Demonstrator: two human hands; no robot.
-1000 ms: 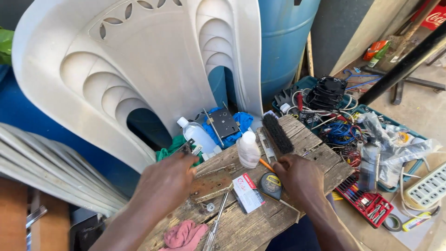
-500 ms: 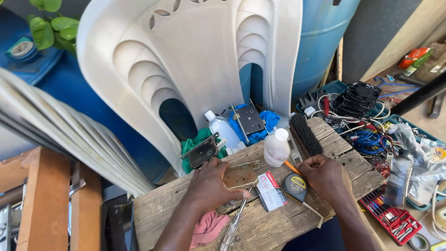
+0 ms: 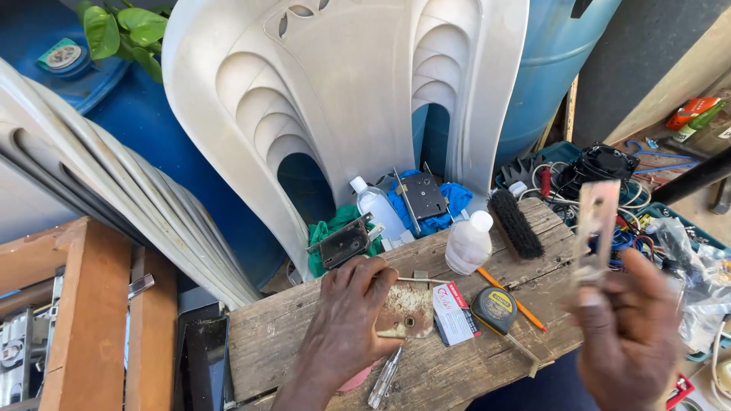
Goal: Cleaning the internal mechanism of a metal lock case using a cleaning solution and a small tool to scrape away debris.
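Our right hand (image 3: 628,335) is raised above the bench edge, its grip closed on the lower end of a long, pale metal lock faceplate (image 3: 595,228), held upright and slightly blurred. Our left hand (image 3: 352,320) lies palm down on the weathered wooden plank bench (image 3: 266,342), fingers bent and pressing on a rusty, flat metal lock cover plate (image 3: 407,310); whether it actually grips the plate we cannot tell.

Just right of the rusty plate lie a small white-and-red printed card (image 3: 453,312) and a black-and-yellow tape measure (image 3: 495,308), with an orange pencil (image 3: 510,298) slanting beside them. A thin silvery metal tool (image 3: 384,369) lies below the plate, near the bench's front edge. Farther back stand a squat white plastic bottle (image 3: 468,242) and a black bristle brush (image 3: 515,222). A dark mortise lock body (image 3: 343,242) rests on green cloth (image 3: 324,232) at the rear edge, and another lock body (image 3: 420,196) sits on blue cloth (image 3: 449,199). White plastic chairs (image 3: 343,99) lean behind, before a blue barrel (image 3: 556,68).
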